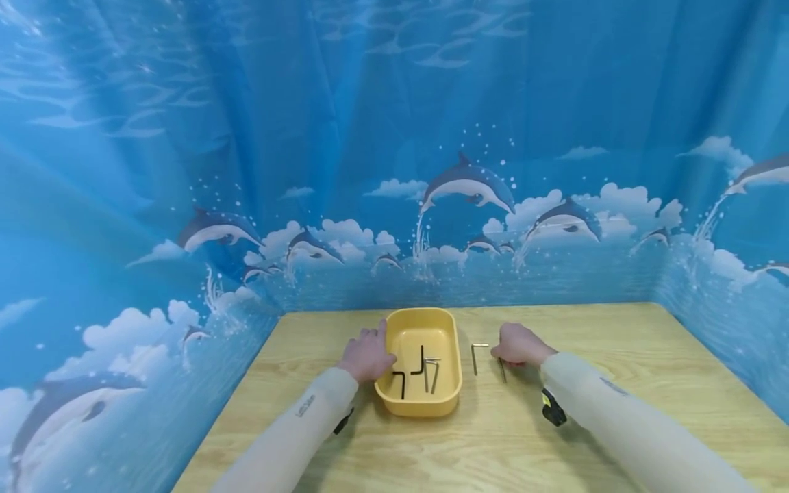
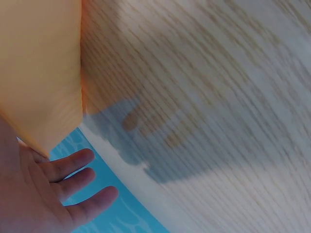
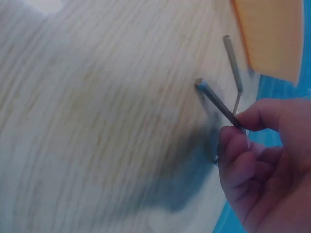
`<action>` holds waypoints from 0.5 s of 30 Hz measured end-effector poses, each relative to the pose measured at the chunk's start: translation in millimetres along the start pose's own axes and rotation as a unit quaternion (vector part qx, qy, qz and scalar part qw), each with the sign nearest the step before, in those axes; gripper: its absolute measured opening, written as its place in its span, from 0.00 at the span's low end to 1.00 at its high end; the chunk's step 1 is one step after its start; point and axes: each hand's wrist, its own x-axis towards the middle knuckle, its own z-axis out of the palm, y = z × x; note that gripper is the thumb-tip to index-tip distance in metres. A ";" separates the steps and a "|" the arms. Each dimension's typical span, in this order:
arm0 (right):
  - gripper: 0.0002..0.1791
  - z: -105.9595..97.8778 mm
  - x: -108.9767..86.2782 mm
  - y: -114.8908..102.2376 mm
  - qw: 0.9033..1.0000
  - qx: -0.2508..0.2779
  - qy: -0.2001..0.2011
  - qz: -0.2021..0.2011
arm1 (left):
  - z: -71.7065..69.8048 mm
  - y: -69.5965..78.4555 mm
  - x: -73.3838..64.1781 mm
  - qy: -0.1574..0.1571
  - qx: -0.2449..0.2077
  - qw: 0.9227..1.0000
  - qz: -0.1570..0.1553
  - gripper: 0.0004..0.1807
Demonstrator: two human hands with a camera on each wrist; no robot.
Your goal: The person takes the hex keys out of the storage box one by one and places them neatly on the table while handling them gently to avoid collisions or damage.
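Observation:
A yellow plastic tray (image 1: 456,342) stands on the table with several L-shaped hex keys inside, among them a black one (image 1: 403,385) at the near left and a silver one (image 1: 435,378) to its right. My left hand (image 1: 365,356) holds the tray's left rim, thumb over the edge; in the left wrist view three fingers stretch along the outside. Between thumb and forefinger, my right hand (image 1: 520,344) pinches a silver hex key (image 3: 216,103), one arm of it sticking out past the fingertips. Another silver hex key (image 1: 474,359) lies on the table between tray and right hand.
The light wood table (image 1: 493,445) ends at a blue curtain (image 1: 370,137) printed with dolphins, which hangs behind it and along both sides. A black band with a yellow mark (image 1: 553,407) sits at the right wrist.

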 end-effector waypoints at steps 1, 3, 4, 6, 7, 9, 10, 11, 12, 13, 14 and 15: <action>0.23 2.5 0.9 1.3 1.000 -0.001 0.002 0.004 | 0.7 0.2 -0.4 -0.002 -0.001 1.000 -0.002 0.46; 0.24 7.1 1.3 4.1 1.000 -0.002 0.006 0.005 | 2.9 0.3 -1.3 -0.004 -0.006 1.000 -0.004 0.47; 0.24 9.2 0.5 5.4 1.000 -0.003 0.009 0.004 | 4.3 0.3 -2.0 -0.006 -0.008 1.000 -0.007 0.47; 0.25 12.1 -2.0 7.6 1.000 -0.003 0.010 0.001 | 7.8 -0.2 -2.4 -0.009 -0.009 1.000 -0.009 0.47; 0.25 12.6 -3.9 8.1 1.000 -0.001 0.008 0.002 | 9.1 -0.6 -2.5 -0.008 -0.009 1.000 -0.010 0.47; 0.25 12.4 -8.7 8.5 1.000 0.000 0.008 0.002 | 10.3 -1.2 -2.1 -0.003 -0.010 1.000 -0.007 0.47; 0.25 11.7 -11.4 8.3 1.000 0.003 0.008 0.002 | 10.0 -1.4 -1.6 0.001 -0.010 1.000 -0.004 0.46; 0.25 10.7 -14.2 7.8 1.000 0.009 0.005 0.003 | 9.2 -1.7 -0.6 0.005 -0.010 1.000 -0.002 0.46; 0.25 9.5 -17.0 7.0 1.000 0.012 0.004 0.001 | 8.0 -1.9 0.3 0.008 -0.010 1.000 0.001 0.47; 0.24 8.6 -19.6 6.2 1.000 0.014 0.003 -0.001 | 6.6 -2.2 1.2 0.012 -0.011 1.000 0.003 0.47; 0.24 7.8 -21.8 5.4 1.000 0.016 0.003 -0.002 | 4.9 -2.6 2.0 0.015 -0.013 1.000 0.005 0.47; 0.24 7.0 -23.8 4.2 1.000 0.020 0.002 -0.004 | 3.1 -3.0 2.6 0.016 -0.012 1.000 0.005 0.47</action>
